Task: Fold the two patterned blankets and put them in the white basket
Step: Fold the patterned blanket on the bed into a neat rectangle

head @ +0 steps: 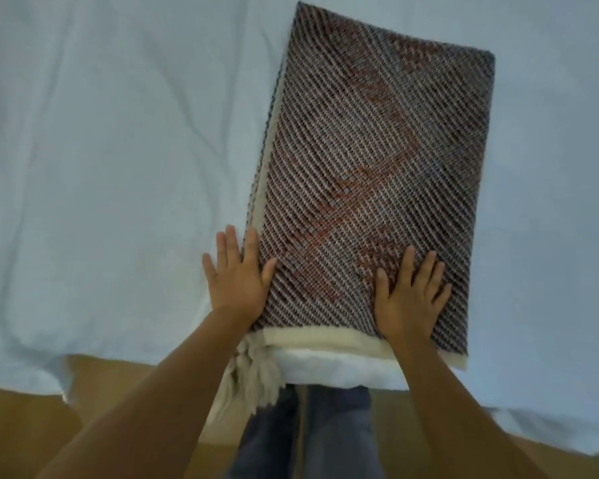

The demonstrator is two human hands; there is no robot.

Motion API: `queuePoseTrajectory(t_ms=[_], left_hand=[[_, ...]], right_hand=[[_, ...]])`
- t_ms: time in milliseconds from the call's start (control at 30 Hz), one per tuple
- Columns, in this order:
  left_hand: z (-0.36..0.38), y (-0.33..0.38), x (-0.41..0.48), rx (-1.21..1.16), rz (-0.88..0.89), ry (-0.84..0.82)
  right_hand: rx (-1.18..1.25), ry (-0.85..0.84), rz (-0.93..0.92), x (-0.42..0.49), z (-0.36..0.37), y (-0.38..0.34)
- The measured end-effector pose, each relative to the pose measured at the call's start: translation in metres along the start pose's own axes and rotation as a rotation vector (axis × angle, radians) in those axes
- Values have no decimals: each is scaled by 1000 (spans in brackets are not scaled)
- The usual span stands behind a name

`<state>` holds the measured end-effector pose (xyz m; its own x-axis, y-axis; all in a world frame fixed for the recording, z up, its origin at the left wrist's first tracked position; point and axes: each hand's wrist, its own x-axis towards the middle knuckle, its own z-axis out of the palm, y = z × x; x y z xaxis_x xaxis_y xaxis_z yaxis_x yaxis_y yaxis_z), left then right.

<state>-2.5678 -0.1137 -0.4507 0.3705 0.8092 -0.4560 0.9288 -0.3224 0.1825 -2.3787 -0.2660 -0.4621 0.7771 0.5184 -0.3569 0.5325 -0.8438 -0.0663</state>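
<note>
A patterned blanket (pixel 370 167), woven in dark, grey and red diagonal stripes with a cream border, lies folded into a long rectangle on the bed. Cream tassels (pixel 253 375) hang off its near left corner over the bed's edge. My left hand (pixel 237 274) lies flat, fingers spread, against the blanket's near left edge, partly on the sheet. My right hand (pixel 410 295) presses flat on the blanket's near right part. Neither hand grips anything. No second blanket and no white basket are in view.
A pale blue sheet (pixel 118 167) covers the bed and is wrinkled on the left. Its near edge hangs over a wooden floor (pixel 21 437). My legs in blue jeans (pixel 332 433) stand against the bed below the blanket.
</note>
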Motion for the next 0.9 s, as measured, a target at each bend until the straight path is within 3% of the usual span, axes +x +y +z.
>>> queuePoseTrajectory(t_ms=[133,300,467,667,767,900], left_hand=[[0,4,-43,-210,-16,187],[6,6,-68,-302,-234,64],[-2,1,-64,-648,-166,-10],[-6,-21,-71,-607,-165,128],[-3,-19,-80,-589,-264,223],[3,-15,-84,-637,-362,-35]], right_hand=[[30,-14,-48,0,-10,-5],[101,-28,-315,-44,-4,-33],[152,-62,-320,-66,7,-55],[48,-84,-424,-76,17,-57],[41,-87,-418,-75,18,-55],[54,-106,-430,-73,17,-54]])
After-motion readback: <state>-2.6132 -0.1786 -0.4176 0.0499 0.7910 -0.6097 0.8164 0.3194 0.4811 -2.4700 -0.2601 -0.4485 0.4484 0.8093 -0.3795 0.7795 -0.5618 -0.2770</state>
